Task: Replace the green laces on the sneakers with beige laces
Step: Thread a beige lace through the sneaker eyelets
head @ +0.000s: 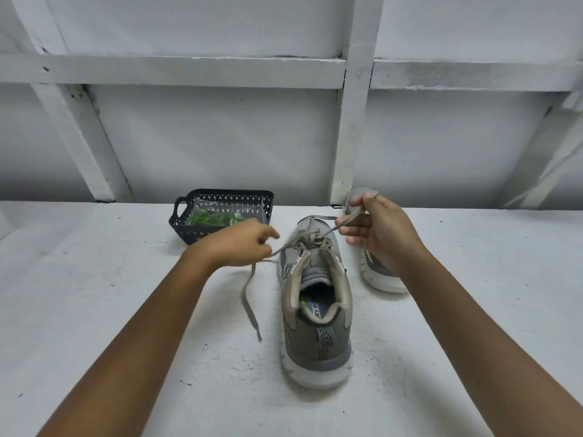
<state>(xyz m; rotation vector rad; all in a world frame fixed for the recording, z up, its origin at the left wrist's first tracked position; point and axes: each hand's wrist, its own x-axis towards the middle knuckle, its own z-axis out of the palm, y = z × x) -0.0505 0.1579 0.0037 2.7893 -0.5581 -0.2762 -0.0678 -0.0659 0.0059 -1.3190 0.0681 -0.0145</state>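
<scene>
Everything sat on a scuffed white surface (126, 310). A black basket (186, 230) was up at center-left, a gray sneaker (318, 342) stood dead center, a second sneaker (378, 279) was just right of it, and a loose lace (249, 304) end trailed down left of center.

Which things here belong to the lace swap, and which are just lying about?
In the job: left hand, right hand, beige lace, near sneaker, second sneaker, green laces.
Lying about: black basket, plastic bag.
</scene>
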